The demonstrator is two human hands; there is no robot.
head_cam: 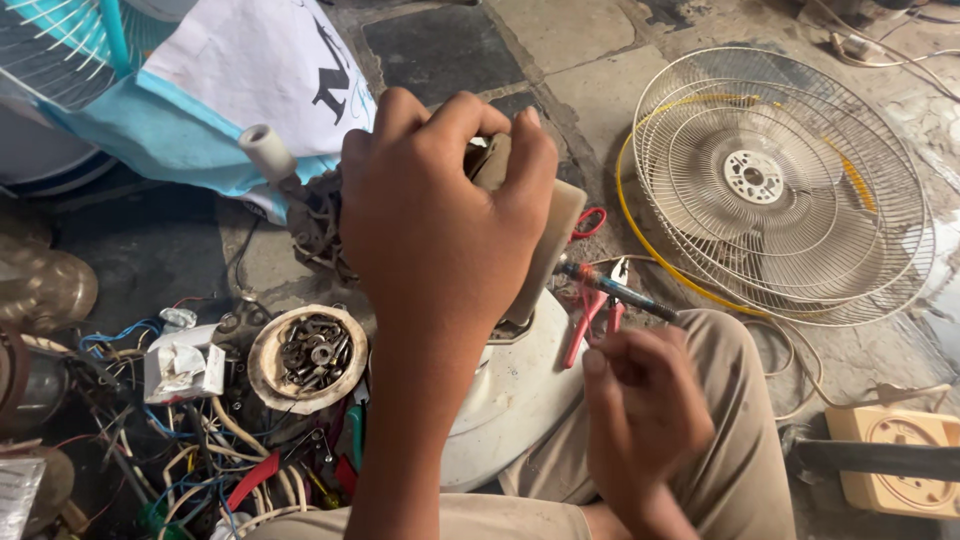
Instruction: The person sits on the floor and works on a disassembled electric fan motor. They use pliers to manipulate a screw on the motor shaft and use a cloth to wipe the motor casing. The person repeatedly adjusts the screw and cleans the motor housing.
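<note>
At the far left, a tangle of coloured wires (190, 470) is lying on the floor beside a crumpled grey-white packet (183, 368), and just to its right a shallow round dish (307, 358) is sitting full of screws and small metal parts. Above it a white tube (267, 150) is sticking up against a white and blue cloth (230, 90). In the middle, the left hand (440, 210) is closing firmly around the top of a beige fan column (545, 245), fingers curling over its upper end, and this column is standing on a white rounded fan base (505, 395) that is resting against the person's knee. Lower and to the right, the right hand (640, 410) is pinching the handle of a screwdriver (615, 290), whose shaft is pointing up and left toward the column. Red-handled pliers (590, 310) are lying just behind it on the floor. Farther right, a cream wire fan guard (790, 190) is lying flat on the stone floor, and a beige timer box (900, 460) is sitting at the lower right corner.
</note>
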